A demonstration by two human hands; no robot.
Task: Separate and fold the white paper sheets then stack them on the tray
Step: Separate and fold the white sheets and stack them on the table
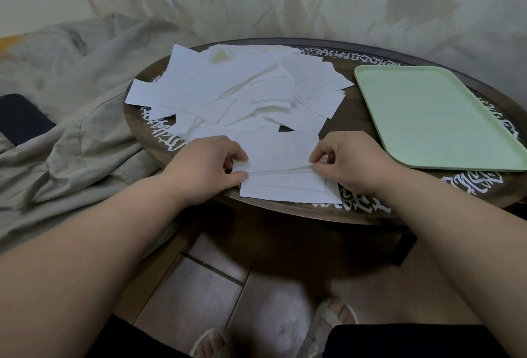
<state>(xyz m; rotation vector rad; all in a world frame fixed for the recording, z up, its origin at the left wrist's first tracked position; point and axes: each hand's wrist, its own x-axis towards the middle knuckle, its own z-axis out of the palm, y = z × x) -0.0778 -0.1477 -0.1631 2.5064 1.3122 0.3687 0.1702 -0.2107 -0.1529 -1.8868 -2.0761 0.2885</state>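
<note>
White paper sheet [281,155], near edge of the dark table [359,118]: my left hand [208,163] and right hand [346,159] pinch its two ends; loose sheet pile [236,86] beyond, green tray [427,118] far right.

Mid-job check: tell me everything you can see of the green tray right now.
The green tray is a pale mint rectangle with rounded corners and a low raised rim, matte and plastic-looking. It lies flat on the right side of the dark round table, with its near right corner at the frame edge. Nothing lies on it yet. Neither hand touches it; the pile of white sheets sits apart to its left.
</note>
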